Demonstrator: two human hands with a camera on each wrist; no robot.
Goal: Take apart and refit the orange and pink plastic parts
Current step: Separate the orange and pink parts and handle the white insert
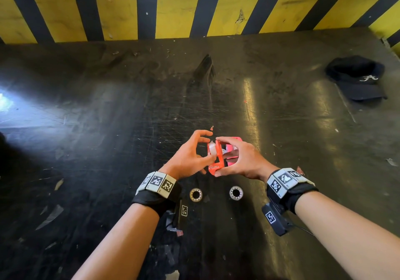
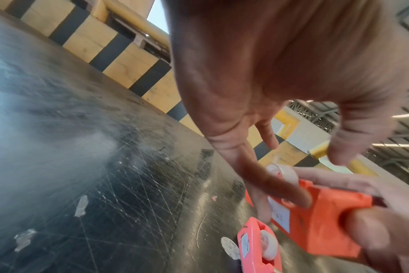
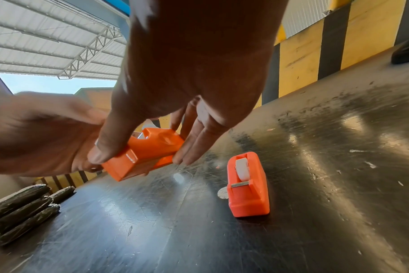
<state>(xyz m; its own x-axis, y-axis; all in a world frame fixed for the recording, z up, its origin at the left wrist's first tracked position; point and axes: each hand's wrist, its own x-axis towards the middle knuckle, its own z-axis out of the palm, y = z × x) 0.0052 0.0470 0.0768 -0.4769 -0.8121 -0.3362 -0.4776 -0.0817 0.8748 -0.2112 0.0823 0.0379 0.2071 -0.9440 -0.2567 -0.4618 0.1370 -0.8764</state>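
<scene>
Daylight, hard glare, blurred hands.
The dark scratched surface (image 1: 281,128) throws a white flare at its left edge and pale streaks toward the black cap (image 1: 357,78); in the wrist views the left hand (image 2: 268,64) and right hand (image 3: 194,64) loom shadowed and motion-smeared, the striped wall (image 1: 194,7) bowing near the edges.

- The black table (image 1: 108,106) lies bare and wide ahead of and to the left of both hands.
- The pink tape dispenser (image 3: 247,186) stands on the table just right of the held orange tape dispenser (image 3: 145,153), crowding that side.
- 2 metal rings (image 1: 195,194) (image 1: 236,192) lie near the wrists.
- The black cap (image 1: 357,78) sits well apart, far right.
- The striped wall (image 1: 194,7) closes the far edge.
</scene>
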